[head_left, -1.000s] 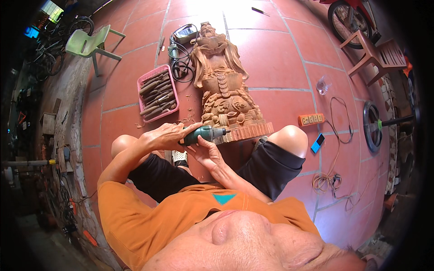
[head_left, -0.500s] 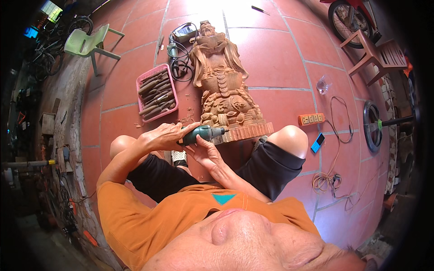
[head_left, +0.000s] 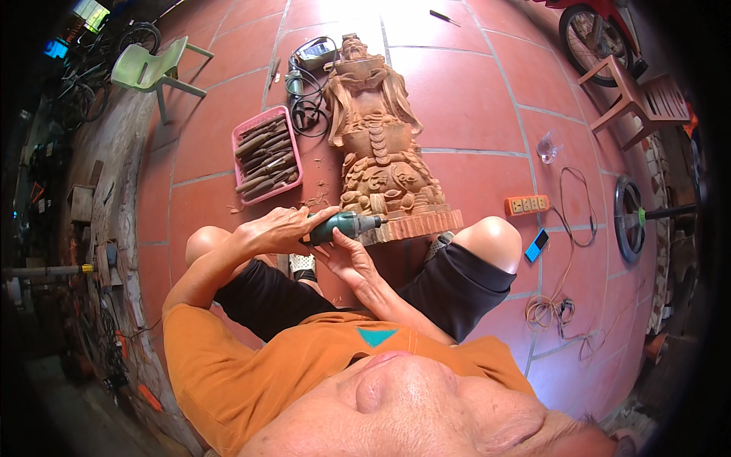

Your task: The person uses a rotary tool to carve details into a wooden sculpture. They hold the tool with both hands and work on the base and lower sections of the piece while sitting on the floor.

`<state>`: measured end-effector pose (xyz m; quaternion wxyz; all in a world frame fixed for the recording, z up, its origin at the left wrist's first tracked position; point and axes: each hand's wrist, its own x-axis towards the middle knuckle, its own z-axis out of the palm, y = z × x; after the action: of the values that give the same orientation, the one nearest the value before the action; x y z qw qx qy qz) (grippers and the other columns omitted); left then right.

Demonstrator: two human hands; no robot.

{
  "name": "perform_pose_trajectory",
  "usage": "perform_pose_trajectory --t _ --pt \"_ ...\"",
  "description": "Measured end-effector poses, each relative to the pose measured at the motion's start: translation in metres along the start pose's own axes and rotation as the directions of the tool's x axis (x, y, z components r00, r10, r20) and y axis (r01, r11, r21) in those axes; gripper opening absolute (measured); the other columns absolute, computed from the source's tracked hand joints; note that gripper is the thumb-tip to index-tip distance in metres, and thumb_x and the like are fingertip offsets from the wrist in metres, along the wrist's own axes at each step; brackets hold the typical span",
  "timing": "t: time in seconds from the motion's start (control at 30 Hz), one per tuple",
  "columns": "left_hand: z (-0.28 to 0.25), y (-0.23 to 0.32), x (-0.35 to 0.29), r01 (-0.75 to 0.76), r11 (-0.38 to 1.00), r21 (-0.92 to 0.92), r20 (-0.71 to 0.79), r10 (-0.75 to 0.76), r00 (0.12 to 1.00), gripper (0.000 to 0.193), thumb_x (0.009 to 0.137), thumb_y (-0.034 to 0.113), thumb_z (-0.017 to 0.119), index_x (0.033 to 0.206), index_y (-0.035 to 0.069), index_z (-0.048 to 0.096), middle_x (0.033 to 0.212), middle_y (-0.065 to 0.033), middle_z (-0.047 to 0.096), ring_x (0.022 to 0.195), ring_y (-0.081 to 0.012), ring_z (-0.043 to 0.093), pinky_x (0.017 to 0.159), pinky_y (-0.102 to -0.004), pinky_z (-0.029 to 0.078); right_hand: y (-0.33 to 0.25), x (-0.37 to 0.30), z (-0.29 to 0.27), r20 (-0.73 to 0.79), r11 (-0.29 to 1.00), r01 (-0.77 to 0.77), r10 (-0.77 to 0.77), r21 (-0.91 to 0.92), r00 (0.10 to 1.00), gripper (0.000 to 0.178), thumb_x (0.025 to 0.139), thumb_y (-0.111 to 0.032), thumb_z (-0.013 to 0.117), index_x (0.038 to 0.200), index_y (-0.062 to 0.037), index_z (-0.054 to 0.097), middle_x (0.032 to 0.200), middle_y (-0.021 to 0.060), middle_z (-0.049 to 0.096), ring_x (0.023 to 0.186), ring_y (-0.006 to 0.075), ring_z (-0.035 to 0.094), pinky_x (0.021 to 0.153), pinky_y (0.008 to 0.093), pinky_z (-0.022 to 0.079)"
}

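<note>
Both hands are on a green power rotary tool with a grey nose, held level above my lap and pointing right. My left hand wraps the rear of its body from above. From below, my right hand grips the tool, its thumb against the underside; some of its fingers are hidden behind the tool. Just beyond lies a carved wooden statue of a robed, bearded figure, on its back with the base toward me. The tool's tip is close to the base rim; whether they touch, I cannot tell.
Left of the statue are a pink basket of carving tools, wood shavings and a corded grinder. To the right lie an orange power strip, a blue phone and coiled cable. Chairs stand farther out.
My hands keep nearly the same hold and place on the rotary tool. The statue and floor objects have shifted slightly rightward in the view.
</note>
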<state>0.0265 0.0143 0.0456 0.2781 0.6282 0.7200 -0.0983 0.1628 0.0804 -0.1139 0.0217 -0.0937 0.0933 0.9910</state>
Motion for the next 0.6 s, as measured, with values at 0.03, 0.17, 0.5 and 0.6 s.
perform_pose_trajectory --t 0.03,0.17,0.5,0.6 --pt "0.0003 -0.0001 0.0002 0.009 1.000 0.000 0.010 -0.009 1.000 0.101 0.073 0.025 0.078 0.153 0.021 0.017 0.085 -0.0158 0.057 0.076 -0.0322 0.061 0.065 -0.0421 0.048 0.0002 -0.0002 0.0007 -0.009 1.000 0.006 -0.006 -0.006 1.000 0.049 0.080 -0.011 0.076 0.123 -0.0114 0.054 0.120 0.0081 0.062 0.118 0.0257 0.056 0.108 0.0497 0.039" --pt "-0.0009 0.0012 0.0005 0.018 1.000 -0.012 0.018 -0.018 1.000 0.102 0.073 0.027 0.079 0.154 0.021 0.017 0.085 -0.0146 0.055 0.076 -0.0311 0.060 0.065 -0.0418 0.047 0.0002 0.0007 -0.0009 -0.016 1.000 0.002 -0.002 -0.006 1.000 0.049 0.080 -0.011 0.076 0.124 -0.0118 0.054 0.119 0.0084 0.062 0.118 0.0261 0.056 0.108 0.0508 0.039" --pt "0.0009 0.0013 -0.0023 0.018 1.000 0.008 -0.007 -0.018 1.000 0.098 0.075 0.031 0.078 0.153 0.021 0.019 0.084 -0.0143 0.055 0.076 -0.0311 0.060 0.065 -0.0415 0.047 0.0007 0.0007 0.0003 0.006 0.999 -0.035 0.035 0.009 0.999 0.036 0.088 -0.008 0.068 0.121 -0.0122 0.054 0.116 0.0064 0.061 0.115 0.0215 0.056 0.108 0.0524 0.042" --pt "-0.0001 0.0024 0.0000 0.014 1.000 -0.001 0.005 -0.014 1.000 0.098 0.075 0.032 0.078 0.153 0.021 0.019 0.085 -0.0141 0.055 0.076 -0.0307 0.060 0.065 -0.0412 0.047 -0.0008 -0.0006 -0.0009 0.000 1.000 -0.031 0.031 0.002 1.000 0.034 0.089 -0.009 0.068 0.120 -0.0116 0.055 0.114 0.0060 0.062 0.114 0.0211 0.057 0.108 0.0520 0.041"
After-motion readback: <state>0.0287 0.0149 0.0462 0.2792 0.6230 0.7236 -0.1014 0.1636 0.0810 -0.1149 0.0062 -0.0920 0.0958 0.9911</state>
